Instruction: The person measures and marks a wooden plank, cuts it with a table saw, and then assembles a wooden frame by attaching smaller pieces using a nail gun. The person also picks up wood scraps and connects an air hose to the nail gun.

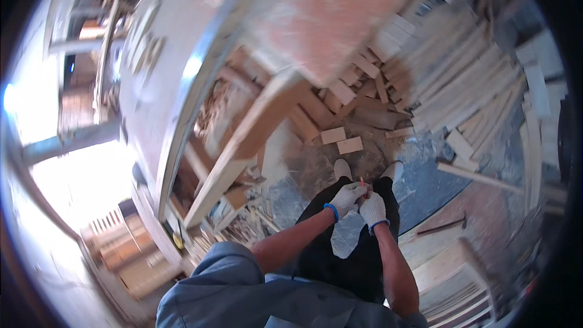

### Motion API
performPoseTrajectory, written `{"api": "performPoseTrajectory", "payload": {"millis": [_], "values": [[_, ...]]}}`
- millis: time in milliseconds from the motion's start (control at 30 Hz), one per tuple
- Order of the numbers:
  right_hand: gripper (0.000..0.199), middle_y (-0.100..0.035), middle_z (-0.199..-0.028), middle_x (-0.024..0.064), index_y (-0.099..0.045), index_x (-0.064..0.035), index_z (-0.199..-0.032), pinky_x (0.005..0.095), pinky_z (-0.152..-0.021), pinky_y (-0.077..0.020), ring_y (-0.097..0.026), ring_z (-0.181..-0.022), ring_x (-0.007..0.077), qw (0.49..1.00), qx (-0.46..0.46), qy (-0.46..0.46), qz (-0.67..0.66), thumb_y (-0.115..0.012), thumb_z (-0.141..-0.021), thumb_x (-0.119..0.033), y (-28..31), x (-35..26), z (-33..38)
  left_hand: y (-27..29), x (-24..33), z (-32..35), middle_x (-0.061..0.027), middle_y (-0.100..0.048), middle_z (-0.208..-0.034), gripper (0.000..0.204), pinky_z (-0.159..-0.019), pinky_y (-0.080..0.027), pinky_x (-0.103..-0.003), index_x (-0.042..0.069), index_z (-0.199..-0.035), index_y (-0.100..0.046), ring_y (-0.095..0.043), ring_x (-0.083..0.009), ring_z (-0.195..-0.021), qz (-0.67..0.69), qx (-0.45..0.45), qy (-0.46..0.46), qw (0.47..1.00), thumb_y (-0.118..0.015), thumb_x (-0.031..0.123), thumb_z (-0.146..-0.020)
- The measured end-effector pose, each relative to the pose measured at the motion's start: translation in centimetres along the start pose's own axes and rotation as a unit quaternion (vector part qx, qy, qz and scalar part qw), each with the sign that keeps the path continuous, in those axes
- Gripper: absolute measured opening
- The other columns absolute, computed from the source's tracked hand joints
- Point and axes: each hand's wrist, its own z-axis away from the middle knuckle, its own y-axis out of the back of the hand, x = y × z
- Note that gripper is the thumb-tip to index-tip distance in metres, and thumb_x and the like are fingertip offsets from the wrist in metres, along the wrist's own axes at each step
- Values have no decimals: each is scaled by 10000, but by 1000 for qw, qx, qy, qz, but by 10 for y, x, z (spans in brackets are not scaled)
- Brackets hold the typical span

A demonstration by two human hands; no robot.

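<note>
Both my hands wear white gloves with blue cuffs and meet in front of my waist. My left hand (347, 197) is closed around a small thin red-tipped thing (362, 181), perhaps a pencil, that pokes up between the hands. My right hand (373, 209) touches the same spot from the right; what it grips is too small to tell. Below the hands I see my dark trousers and pale shoes (342, 169) on a dusty floor.
A large pink-topped workbench with a metal edge (200, 67) fills the upper left. Wooden offcuts (342, 140) lie on the floor ahead. Piles of long boards (467, 85) lie at the right. A slatted wooden frame (455, 273) stands at my lower right.
</note>
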Motion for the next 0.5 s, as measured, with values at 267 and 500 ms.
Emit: {"api": "performPoseTrajectory", "payload": {"millis": [267,500], "values": [[333,-667,-857,276,-648,-10,-907,562,-735,-494,-650,-854,476,983,30,158,86,-612,-947,-338,45,-127,84,34,64,80,-121,-675,-1163,348,-938,-528,-395,7,-1246,-607,-667,-260,-1052,245,25,-114,962,-600,264,-1011],[326,-627,-696,195,-629,-108,-900,555,-630,-487,-649,-725,432,883,249,335,214,-533,-1007,-401,159,-280,49,89,77,150,-92,-700,-1113,319,-891,-544,-353,19,-1232,-634,-678,-215,-1025,193,111,-173,959,-601,252,-1017]]}}
